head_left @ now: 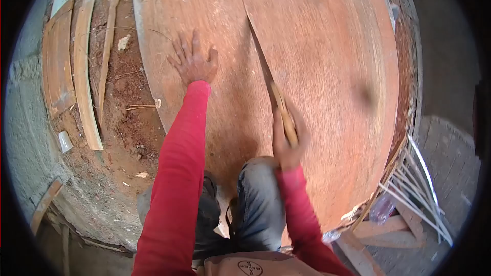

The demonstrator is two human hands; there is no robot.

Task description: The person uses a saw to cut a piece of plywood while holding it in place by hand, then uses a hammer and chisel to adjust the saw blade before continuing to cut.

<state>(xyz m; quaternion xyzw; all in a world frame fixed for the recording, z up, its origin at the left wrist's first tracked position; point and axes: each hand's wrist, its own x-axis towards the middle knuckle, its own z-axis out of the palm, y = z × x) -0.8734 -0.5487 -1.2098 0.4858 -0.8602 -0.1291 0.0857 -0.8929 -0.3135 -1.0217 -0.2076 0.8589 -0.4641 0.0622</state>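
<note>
A large reddish plywood sheet lies beneath both hands, with a thin cut line running from its far edge toward me. My left hand is pressed flat on the sheet, fingers spread, left of the cut. In my right hand is the wooden handle of a handsaw, its narrow dark blade reaching away to the near end of the cut line. The right fingers wrap the handle and look slightly blurred. My knees rest at the near part of the sheet.
Several wood strips lie on reddish soil to the left, near a small white cup. Thin white strips, a clear plastic bottle and wood pieces are at the lower right. A grey concrete surface borders the far left.
</note>
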